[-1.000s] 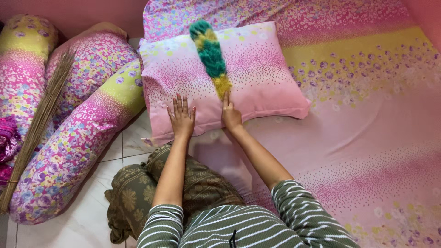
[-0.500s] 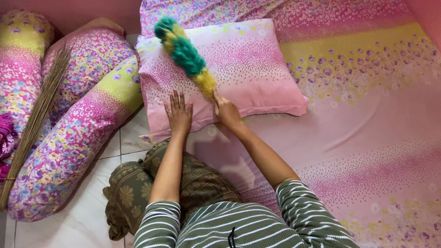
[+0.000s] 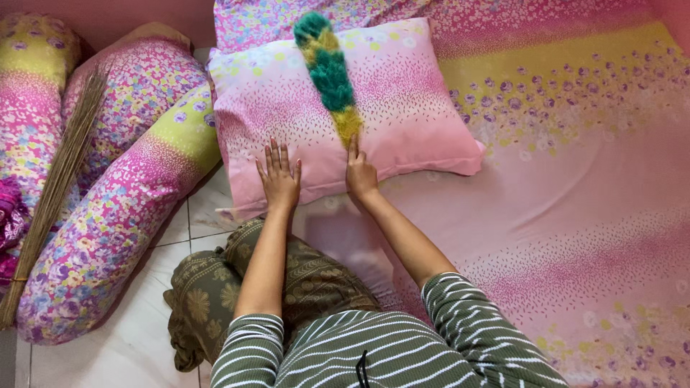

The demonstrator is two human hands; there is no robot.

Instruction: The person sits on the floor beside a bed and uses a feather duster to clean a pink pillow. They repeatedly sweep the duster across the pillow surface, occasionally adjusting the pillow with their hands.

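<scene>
A pink floral pillow point(image 3: 410, 108) lies on the pink and yellow bedsheet point(image 3: 575, 179). My left hand point(image 3: 279, 176) rests flat on the pillow's near edge, fingers spread, holding nothing. My right hand point(image 3: 359, 172) grips the handle of a green and yellow fluffy duster point(image 3: 329, 68), which lies along the pillow's top, pointing away from me. The handle itself is hidden inside my hand.
Two floral bolsters point(image 3: 122, 194) lie on the white tiled floor point(image 3: 129, 345) at the left, with a stick broom point(image 3: 54, 194) leaning across them. A green patterned cushion point(image 3: 208, 294) sits under my arms. Another pillow point(image 3: 29, 79) lies at the far left.
The duster swung left across the pillow, then back toward its middle. My left hand stayed pressed on the pillow's near edge.
</scene>
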